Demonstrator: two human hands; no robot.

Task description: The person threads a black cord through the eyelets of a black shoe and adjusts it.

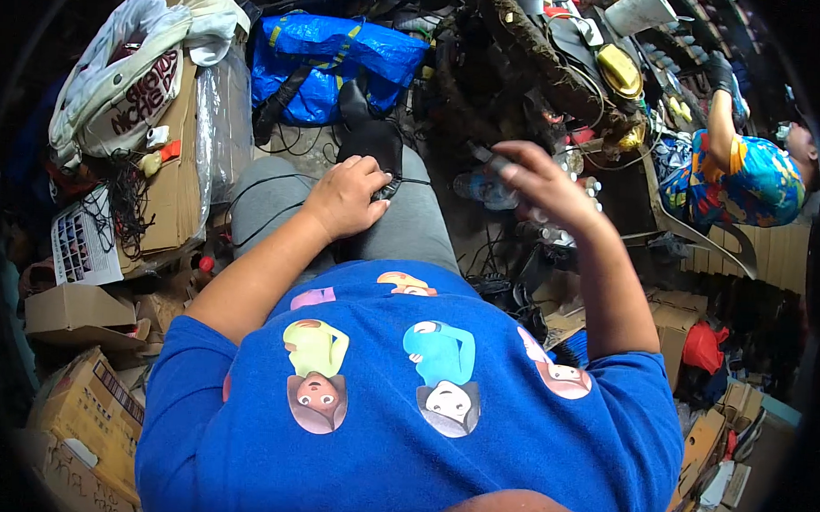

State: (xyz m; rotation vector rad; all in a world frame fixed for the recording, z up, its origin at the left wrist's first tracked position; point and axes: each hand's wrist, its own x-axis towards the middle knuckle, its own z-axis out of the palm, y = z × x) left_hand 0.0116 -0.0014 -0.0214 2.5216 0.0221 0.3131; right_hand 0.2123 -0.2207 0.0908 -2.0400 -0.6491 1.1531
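Seated, grey-trousered lap in centre of view, blue printed shirt filling lower frame.

Left hand point(347, 198) resting knuckles-up on left thigh, fingers curled down over a black padded object point(371, 139) that lies on the lap; thin black cable point(265, 217) looping from under the hand across the grey trouser leg. Grip loosely closed on the black object's near end; exact hold hidden under the fingers.

Right hand point(532, 181) raised above the right knee, fingers half spread, thumb and forefinger pinching a small dark rod-like piece point(484, 156), blurred; kind not discernible.

Just beyond right hand: clear plastic bottle point(484, 190) lying on the floor. Behind it, dark heap of tangled scrap with a brass-coloured domed metal part point(621, 70).

Ahead of lap: crumpled blue woven plastic bag point(331, 56) with black strap. Far left: white cloth sack point(127, 75) atop flattened brown cardboard point(173, 185); more cardboard boxes point(84, 398) lower left.

Upper right: another person in a bright patterned shirt point(747, 182), one gloved arm raised.
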